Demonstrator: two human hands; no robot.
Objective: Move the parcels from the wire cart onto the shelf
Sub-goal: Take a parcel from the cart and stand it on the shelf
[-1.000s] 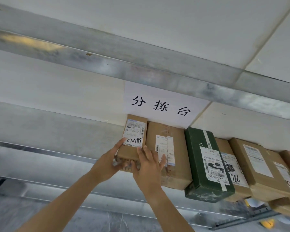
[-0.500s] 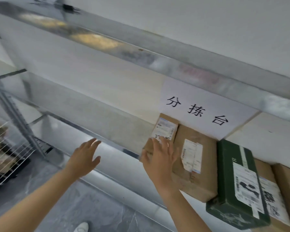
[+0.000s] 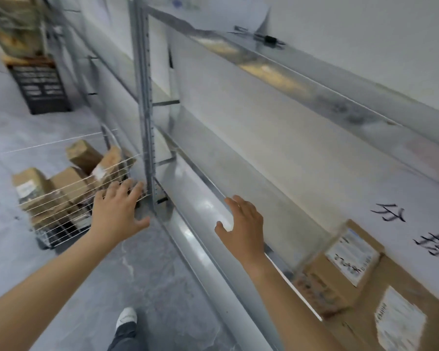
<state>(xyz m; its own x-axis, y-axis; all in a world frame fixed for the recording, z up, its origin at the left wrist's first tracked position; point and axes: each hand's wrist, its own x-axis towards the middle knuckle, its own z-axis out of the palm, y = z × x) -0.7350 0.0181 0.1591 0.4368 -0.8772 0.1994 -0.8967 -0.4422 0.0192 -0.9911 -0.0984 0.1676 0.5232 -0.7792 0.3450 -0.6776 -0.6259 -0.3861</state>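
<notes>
Head view shows both hands empty. The left hand [image 3: 117,211] has its grip wide, fingers straight and spread, holding nothing, in front of the wire cart [image 3: 61,209] just left of the upright post [image 3: 147,122] of the shelf [image 3: 264,160]; whether its fingertips touch the wires I cannot tell through the blur. The right hand [image 3: 241,229] hangs to the right of the post, over the shelf's front edge, its grip likewise loose and holding nothing.

The parcels [image 3: 69,181] to be moved lie heaped in the cart, left of the post: brown cardboard boxes leaning on one another, the tilted box [image 3: 84,153] highest in the heap. Far right of the post, the shelved boxes [image 3: 340,269] already stand on the shelf under a paper sign [image 3: 416,224].

These look like small taped cartons, so probably stiff and light enough for one hand; bare cardboard should give good friction, while tape and labels are likely slicker. What they hold is unknown, so a moderate squeeze seems wise. The tilted box looks the best to take first, from above, thumb and fingers on two opposite side faces; pulling a lower one could set the heap sliding.
</notes>
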